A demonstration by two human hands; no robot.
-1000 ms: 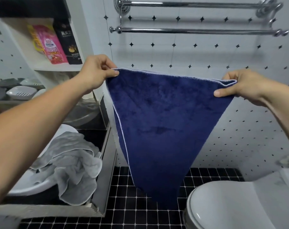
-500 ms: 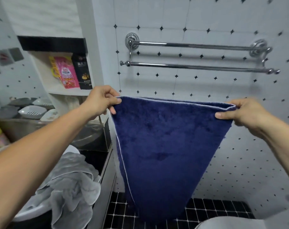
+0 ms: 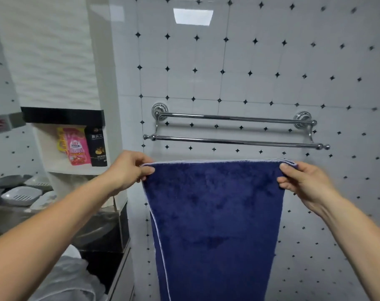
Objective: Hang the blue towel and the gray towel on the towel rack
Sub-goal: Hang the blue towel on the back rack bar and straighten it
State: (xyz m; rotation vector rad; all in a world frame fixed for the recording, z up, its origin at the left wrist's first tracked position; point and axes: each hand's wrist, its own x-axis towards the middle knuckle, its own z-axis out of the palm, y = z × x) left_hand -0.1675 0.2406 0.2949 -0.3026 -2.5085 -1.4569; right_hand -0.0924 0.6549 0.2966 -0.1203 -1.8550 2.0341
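A dark blue towel [image 3: 215,224] with a pale edge hangs stretched flat between my hands. My left hand [image 3: 128,170] pinches its top left corner and my right hand [image 3: 301,181] pinches its top right corner. The towel's top edge sits just below the chrome two-bar towel rack [image 3: 236,141] on the tiled wall, apart from it. Both bars are bare. The gray towel [image 3: 69,279] lies crumpled at the lower left, mostly cut off by the frame and my left forearm.
A white wall niche [image 3: 76,168] at the left holds a pink pouch [image 3: 77,146] and a black pouch [image 3: 99,146]. Below it a shelf carries soap dishes [image 3: 22,195]. A dark counter edge [image 3: 119,276] runs beside the gray towel.
The view has tilted up, so the rack now sits lower in frame. Both hands have lifted the blue towel closer to the lower bar. The toilet and floor have dropped out of sight.
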